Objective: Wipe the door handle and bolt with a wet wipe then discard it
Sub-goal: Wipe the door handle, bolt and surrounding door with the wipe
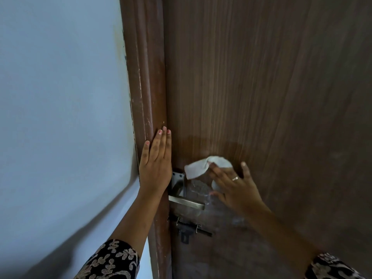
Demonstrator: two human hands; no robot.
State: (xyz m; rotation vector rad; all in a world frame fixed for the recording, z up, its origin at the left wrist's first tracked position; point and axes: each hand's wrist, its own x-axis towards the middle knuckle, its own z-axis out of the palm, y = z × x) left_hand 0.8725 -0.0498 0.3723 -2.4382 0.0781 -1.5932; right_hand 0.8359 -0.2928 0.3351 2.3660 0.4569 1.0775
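A silver lever door handle (186,202) on a metal plate sits low on the brown wooden door (261,87). Below it is a dark sliding bolt (191,230). My right hand (233,186) presses a white wet wipe (203,167) flat against the door, just above and right of the handle; the wipe is crumpled under my fingers. A damp, shinier patch shows on the wood around it. My left hand (156,164) lies flat with fingers together on the door frame (145,77), beside the handle plate, holding nothing.
A pale blue wall (60,97) fills the left side, meeting the brown frame. The door is shut against the frame. Patterned sleeves show at the bottom corners.
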